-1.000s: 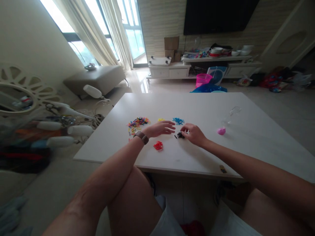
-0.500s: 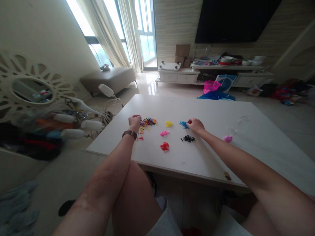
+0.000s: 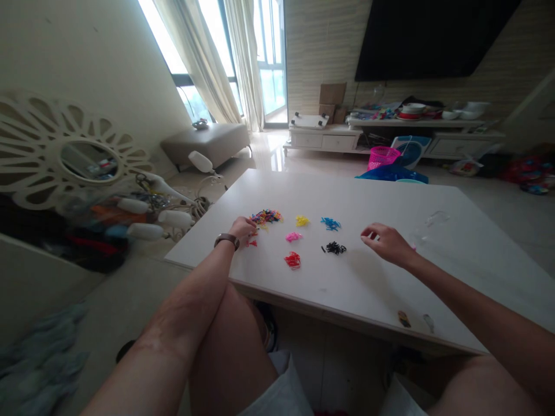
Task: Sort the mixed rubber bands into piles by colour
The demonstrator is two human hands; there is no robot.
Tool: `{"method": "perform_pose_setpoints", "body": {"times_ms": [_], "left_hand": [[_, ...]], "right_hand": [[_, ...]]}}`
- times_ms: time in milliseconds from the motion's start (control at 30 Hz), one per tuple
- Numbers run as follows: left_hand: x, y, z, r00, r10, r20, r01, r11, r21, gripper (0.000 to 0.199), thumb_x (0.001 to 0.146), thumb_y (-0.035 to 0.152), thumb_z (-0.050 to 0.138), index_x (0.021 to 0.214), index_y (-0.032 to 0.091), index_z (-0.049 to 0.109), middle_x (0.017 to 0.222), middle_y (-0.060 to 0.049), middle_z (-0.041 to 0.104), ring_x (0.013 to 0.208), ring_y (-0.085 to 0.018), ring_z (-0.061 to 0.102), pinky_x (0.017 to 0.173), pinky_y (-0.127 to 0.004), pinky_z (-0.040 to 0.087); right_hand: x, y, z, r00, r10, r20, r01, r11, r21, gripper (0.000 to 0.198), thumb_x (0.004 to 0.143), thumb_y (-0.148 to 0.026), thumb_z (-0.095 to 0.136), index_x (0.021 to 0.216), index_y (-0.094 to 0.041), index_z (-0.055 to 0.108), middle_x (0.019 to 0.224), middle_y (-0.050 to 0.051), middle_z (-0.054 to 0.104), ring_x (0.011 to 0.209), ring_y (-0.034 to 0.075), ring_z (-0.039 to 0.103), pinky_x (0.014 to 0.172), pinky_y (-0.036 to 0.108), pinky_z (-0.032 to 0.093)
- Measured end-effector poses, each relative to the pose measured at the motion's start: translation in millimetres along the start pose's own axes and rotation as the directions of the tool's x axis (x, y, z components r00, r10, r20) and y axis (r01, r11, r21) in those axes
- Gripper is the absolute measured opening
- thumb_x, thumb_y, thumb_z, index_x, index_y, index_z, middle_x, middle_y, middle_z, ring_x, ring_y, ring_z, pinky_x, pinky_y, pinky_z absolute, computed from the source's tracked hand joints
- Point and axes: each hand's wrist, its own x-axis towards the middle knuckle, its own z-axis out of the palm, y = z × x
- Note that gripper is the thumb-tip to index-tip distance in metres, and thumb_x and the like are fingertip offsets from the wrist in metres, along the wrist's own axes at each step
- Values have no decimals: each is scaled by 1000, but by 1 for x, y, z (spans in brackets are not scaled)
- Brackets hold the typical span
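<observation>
My left hand (image 3: 243,227), with a watch on the wrist, is at the near left edge of a mixed pile of small multicoloured bands (image 3: 266,216). Its fingers are pinched together; what they hold, if anything, is too small to make out. A few loose red bands (image 3: 252,243) lie just below it. My right hand (image 3: 387,242) hovers over the white table (image 3: 364,289), right of the black pile (image 3: 335,248), fingers loosely curled and apart, nothing visible in them. Separate piles are blue (image 3: 330,223), yellow (image 3: 302,221), pink (image 3: 293,237) and red (image 3: 292,260).
Clear plastic pieces (image 3: 436,218) lie on the table's right side. Two small objects, one of them brown (image 3: 403,319), sit by the near edge. Beyond the far edge stands a pink basket (image 3: 384,158). White lamp shades (image 3: 176,218) stand left of the table.
My right hand has left the blue pile, moving right and towards me, and its fingers have opened. My left hand has shifted slightly down beside the mixed pile. The view has turned slightly left.
</observation>
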Motion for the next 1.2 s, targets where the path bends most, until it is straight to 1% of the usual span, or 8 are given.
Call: {"method": "perform_pose_setpoints", "body": {"times_ms": [167, 300, 433, 733, 833, 967, 1067, 1200], "left_hand": [[1, -1, -5, 1000, 11, 5, -12, 996, 88, 13, 51, 14, 74, 63, 13, 72, 55, -1, 62, 55, -14, 54, 54, -25, 40], [2, 3, -5, 998, 55, 26, -58, 991, 117, 15, 56, 20, 73, 71, 14, 74, 60, -1, 64, 57, -13, 55, 54, -23, 40], [1, 8, -1, 996, 79, 39, -85, 982, 168, 15, 56, 19, 73, 71, 15, 74, 63, -1, 66, 61, -14, 57, 55, -23, 41], [2, 17, 10, 1000, 7, 29, -15, 962, 273, 11, 52, 9, 72, 62, 13, 69, 53, -2, 60, 59, -17, 57, 56, -25, 41], [7, 18, 2, 1000, 14, -4, -13, 970, 245, 10, 57, 15, 75, 64, 13, 68, 57, -3, 61, 63, -17, 59, 56, -25, 41], [8, 13, -10, 999, 36, -21, -33, 989, 145, 19, 61, 26, 77, 72, 13, 68, 63, -5, 65, 64, -15, 60, 57, -23, 43], [1, 8, -17, 998, 64, 15, -65, 995, 76, 27, 56, 29, 82, 73, 12, 70, 66, -6, 68, 62, -14, 60, 57, -23, 44], [-10, 4, -28, 990, 82, 115, -84, 996, 13, 35, 46, 30, 87, 73, 13, 74, 68, -7, 71, 63, -15, 61, 56, -23, 43]], "right_hand": [[-25, -8, -39, 1000, -15, -15, 16, 995, 99, 25, 87, -41, 56, 80, -21, 69, 90, 5, 70, 74, 19, 65, 66, 31, 50], [-29, -18, -53, 996, -62, -57, 66, 995, 80, 24, 88, -40, 56, 80, -21, 69, 90, 5, 70, 74, 19, 65, 66, 32, 50], [-31, -20, -50, 993, -119, -26, 119, 992, 28, 23, 88, -39, 56, 79, -21, 68, 88, 5, 68, 74, 19, 65, 68, 32, 49], [-32, -21, -43, 986, -168, 7, 168, 986, 7, 23, 89, -38, 55, 80, -22, 68, 89, 4, 67, 75, 18, 65, 67, 30, 48], [-32, -20, -46, 986, -167, 11, 167, 986, 6, 23, 89, -38, 55, 80, -22, 68, 89, 5, 67, 75, 19, 65, 67, 31, 49], [-33, -18, -48, 987, -160, 10, 160, 987, 5, 24, 88, -40, 55, 79, -22, 68, 89, 6, 67, 74, 20, 65, 65, 33, 48], [-33, -17, -49, 986, -166, 8, 166, 986, 5, 26, 87, -42, 54, 78, -22, 68, 88, 7, 68, 72, 21, 65, 64, 34, 49], [-33, -15, -49, 983, -180, 21, 180, 984, 8, 26, 88, -43, 54, 78, -22, 68, 88, 8, 68, 72, 21, 65, 65, 35, 49]]}}
